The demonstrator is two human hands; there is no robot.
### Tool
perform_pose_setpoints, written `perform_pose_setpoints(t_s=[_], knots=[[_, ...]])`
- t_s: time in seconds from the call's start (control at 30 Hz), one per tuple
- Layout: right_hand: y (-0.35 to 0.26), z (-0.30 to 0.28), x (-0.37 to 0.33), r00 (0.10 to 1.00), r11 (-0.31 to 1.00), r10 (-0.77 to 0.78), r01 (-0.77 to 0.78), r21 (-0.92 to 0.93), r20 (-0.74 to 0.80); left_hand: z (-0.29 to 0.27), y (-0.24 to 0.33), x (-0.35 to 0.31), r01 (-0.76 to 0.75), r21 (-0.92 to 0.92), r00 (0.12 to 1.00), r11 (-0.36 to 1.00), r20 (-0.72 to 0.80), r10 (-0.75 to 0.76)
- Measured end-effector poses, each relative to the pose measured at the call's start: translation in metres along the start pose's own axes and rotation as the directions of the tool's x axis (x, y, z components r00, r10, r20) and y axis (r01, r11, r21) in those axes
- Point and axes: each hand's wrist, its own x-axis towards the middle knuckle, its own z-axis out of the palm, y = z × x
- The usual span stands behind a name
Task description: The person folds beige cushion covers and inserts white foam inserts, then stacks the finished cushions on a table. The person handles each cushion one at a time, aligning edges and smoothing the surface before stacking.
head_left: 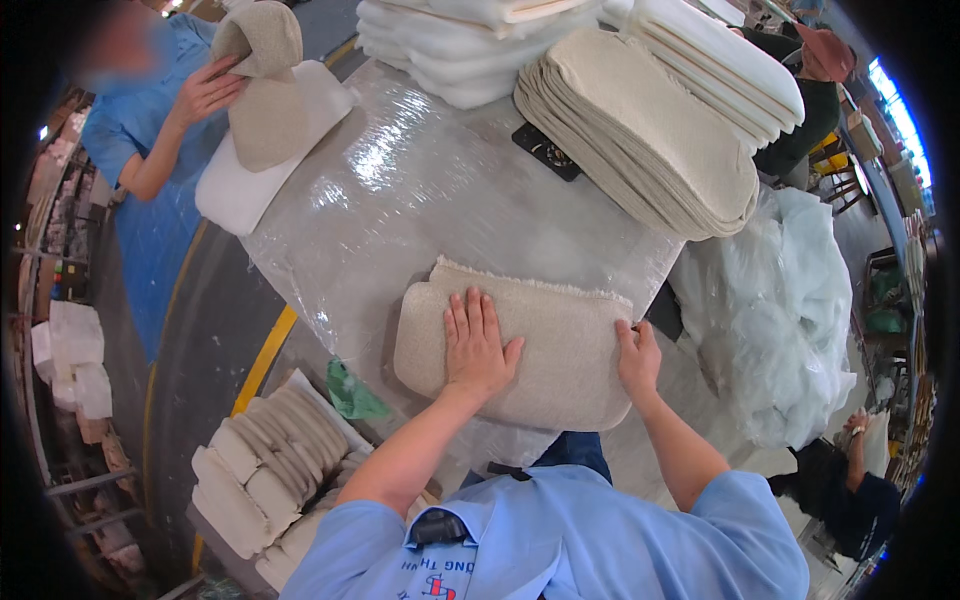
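This is a textile workshop — stacked fabric pieces [650, 125], a yellow floor line [264, 360], a co-worker [152, 130].

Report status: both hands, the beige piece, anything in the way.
Left hand flat on beige piece; right hand at its right edge. Piece flat on plastic-covered table, only hands on it. Beige stack beyond, not touching.

The left hand [478, 352] is laid flat, palm down, its fingers extended forward and its thumb spread to the right. The right hand [639, 358] is held narrower, its lower fingers partly hidden. The left forearm [415, 455] and right forearm [685, 450] are angled inward, well apart.
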Motion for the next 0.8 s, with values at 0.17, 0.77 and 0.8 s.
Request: perform_pose_setpoints(t_s=[0.17, 0.77, 0.8], knots=[[0.02, 0.0, -0.029, 0.998, 0.999, 0.015, -0.011, 0.05, -0.069, -0.006, -0.01, 0.014, -0.153, 0.011, 0.988, 0.988, -0.016, 0.153], [-0.07, 0.003, 0.058, 0.703, 0.992, -0.099, 0.122, 0.018, 0.705, 0.025, 0.108, -0.047, -0.047, -0.023, 0.997, 0.999, -0.069, 0.045], [-0.077, 0.004, 0.058, 0.662, 0.998, -0.06, 0.065, 0.022, 0.747, 0.028, 0.118, -0.065, -0.069, -0.064, 0.995, 0.996, -0.079, 0.064]])
